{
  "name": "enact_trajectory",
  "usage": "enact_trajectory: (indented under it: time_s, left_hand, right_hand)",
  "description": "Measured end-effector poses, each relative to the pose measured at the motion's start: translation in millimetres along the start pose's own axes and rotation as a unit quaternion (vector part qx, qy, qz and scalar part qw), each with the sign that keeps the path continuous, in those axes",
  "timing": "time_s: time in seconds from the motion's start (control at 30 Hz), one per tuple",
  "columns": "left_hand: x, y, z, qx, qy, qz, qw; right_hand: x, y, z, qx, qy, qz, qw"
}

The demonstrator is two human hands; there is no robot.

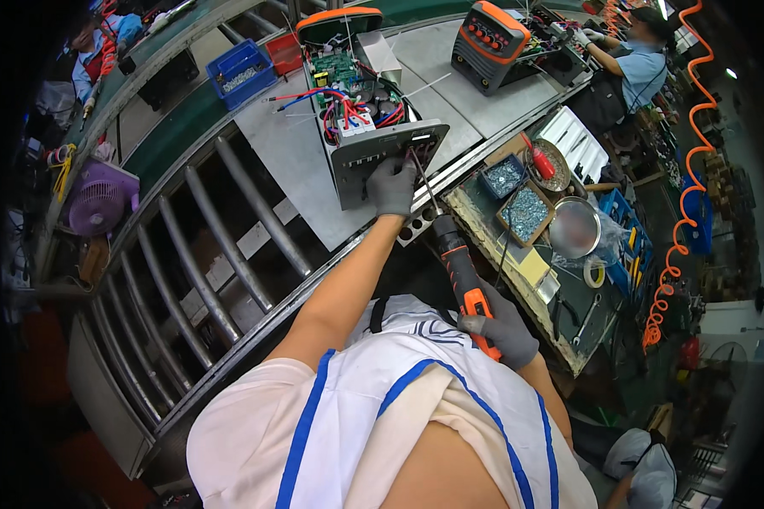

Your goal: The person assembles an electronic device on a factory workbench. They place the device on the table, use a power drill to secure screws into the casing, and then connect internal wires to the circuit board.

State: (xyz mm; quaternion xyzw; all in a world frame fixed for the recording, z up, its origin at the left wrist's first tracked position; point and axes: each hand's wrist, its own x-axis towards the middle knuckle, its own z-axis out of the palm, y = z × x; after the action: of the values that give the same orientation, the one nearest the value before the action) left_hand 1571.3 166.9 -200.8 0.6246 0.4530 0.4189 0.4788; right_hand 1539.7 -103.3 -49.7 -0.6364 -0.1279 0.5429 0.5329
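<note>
An opened box-shaped electrical machine [356,76] stands on the bench, its green circuit boards and red and blue wires exposed. Its dark end panel [358,156] faces me. My left hand [392,188], in a grey glove, presses against this panel with fingers bent together; their tips are partly hidden, so what they hold is unclear. In my gloved right hand [502,327] is a black and orange power screwdriver [460,270], gripped near its rear end. Its long thin bit slants up to the panel, with the tip beside my left fingers.
A second orange-topped machine [489,47] stands farther right. Screws fill a blue bin [240,75] and a tray [526,214]. A side table holds a round metal dish [575,227] and a wrench [587,318]. Metal rollers [221,246] lie left. A co-worker [641,72] works at far right.
</note>
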Motion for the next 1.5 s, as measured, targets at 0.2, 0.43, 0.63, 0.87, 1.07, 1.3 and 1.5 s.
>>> enact_trajectory:
  time_s: [0.2, 0.43, 0.63, 0.87, 1.07, 1.3, 1.5]
  left_hand:
    - [7, 8, -8, 0.012, -0.006, 0.002, 1.000]
    - [-3, 49, -7, 0.022, -0.140, -0.070, 0.987]
    - [3, 11, 24, -0.187, -0.094, -0.035, 0.977]
    - [6, 23, 5, 0.104, -0.031, -0.060, 0.992]
    - [-11, 43, 38, 0.196, 0.001, -0.045, 0.980]
    - [-61, 20, -6, 0.117, -0.043, -0.047, 0.991]
    - [-138, -114, -202, 0.177, -0.012, -0.180, 0.968]
  right_hand:
    - [4, 2, 1, -0.018, -0.006, -0.007, 1.000]
    - [-17, 39, -46, -0.028, -0.008, -0.082, 0.996]
    - [-62, 50, -120, 0.131, 0.126, -0.075, 0.980]
    - [-40, 91, -316, 0.253, 0.261, -0.178, 0.914]
    - [6, 144, -592, -0.521, 0.614, -0.349, 0.479]
    - [58, 123, -621, -0.459, 0.654, -0.066, 0.597]
    - [57, 145, -691, -0.476, 0.643, 0.095, 0.592]
